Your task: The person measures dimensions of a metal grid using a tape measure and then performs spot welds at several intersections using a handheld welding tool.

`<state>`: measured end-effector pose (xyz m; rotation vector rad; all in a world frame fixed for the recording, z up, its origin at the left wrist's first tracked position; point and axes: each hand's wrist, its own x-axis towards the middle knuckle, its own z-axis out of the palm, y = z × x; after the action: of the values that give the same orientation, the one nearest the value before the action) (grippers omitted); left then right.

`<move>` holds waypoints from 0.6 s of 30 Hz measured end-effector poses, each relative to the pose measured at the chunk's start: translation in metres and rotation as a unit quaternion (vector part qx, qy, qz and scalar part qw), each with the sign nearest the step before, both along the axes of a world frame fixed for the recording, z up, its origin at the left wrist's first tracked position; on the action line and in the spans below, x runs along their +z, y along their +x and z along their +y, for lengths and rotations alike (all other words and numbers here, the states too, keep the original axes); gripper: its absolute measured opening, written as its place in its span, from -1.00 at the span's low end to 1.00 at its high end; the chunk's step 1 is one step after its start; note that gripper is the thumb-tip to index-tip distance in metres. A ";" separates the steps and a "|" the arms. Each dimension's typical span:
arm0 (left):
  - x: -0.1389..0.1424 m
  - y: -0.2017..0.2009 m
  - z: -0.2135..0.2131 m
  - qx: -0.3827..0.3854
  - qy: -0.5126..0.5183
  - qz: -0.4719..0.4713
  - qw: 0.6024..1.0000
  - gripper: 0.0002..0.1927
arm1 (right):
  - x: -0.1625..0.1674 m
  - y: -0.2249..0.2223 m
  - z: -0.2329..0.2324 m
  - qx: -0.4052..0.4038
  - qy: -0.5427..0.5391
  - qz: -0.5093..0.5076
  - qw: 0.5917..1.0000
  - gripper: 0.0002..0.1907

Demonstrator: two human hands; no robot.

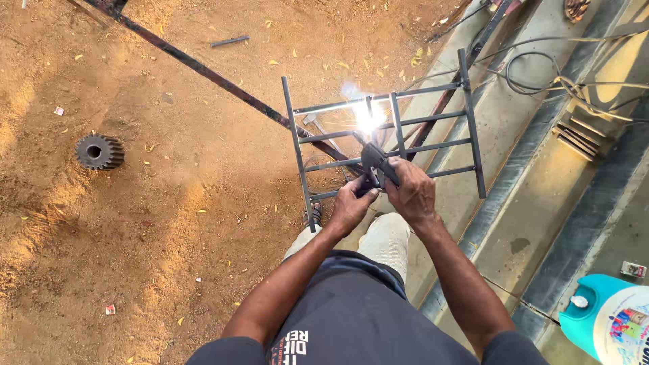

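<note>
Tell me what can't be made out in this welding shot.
Head view only:
- The weld joint on the frame: washed out by the arc glare.
- The holder: its grip is covered by the left hand and right hand.
- The jug: cut off by the right and bottom edges.
- The cables: run out past the top edge.
- The feet: hidden behind the knees.

teal jug [595, 318], bottom right | colourful label [625, 324] | small packet, perhaps [633, 270], above it
</note>
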<state>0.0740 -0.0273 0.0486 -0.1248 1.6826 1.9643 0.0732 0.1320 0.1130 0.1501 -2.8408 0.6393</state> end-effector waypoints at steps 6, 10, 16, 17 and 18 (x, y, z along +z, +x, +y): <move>-0.003 0.000 0.001 -0.003 -0.008 0.012 1.000 -0.55 | 0.000 0.001 0.001 0.014 0.014 0.003 1.000 -0.61; -0.003 0.000 0.002 -0.010 -0.013 0.003 1.000 -0.57 | 0.001 0.000 0.001 0.012 0.011 0.003 1.000 -0.61; -0.005 0.001 0.003 -0.009 -0.026 0.013 1.000 -0.58 | 0.002 0.002 0.000 0.007 0.005 -0.003 1.000 -0.61; -0.005 0.001 0.003 -0.010 -0.032 0.016 0.999 -0.59 | 0.002 0.002 0.000 0.005 0.005 -0.004 1.000 -0.62; -0.006 0.001 0.003 -0.010 -0.024 0.012 1.000 -0.59 | 0.002 0.003 0.000 0.003 0.004 -0.007 1.000 -0.62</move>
<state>0.0754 -0.0245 0.0429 -0.1013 1.7393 1.9192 0.0757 0.1315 0.1154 0.1575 -2.8574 0.6319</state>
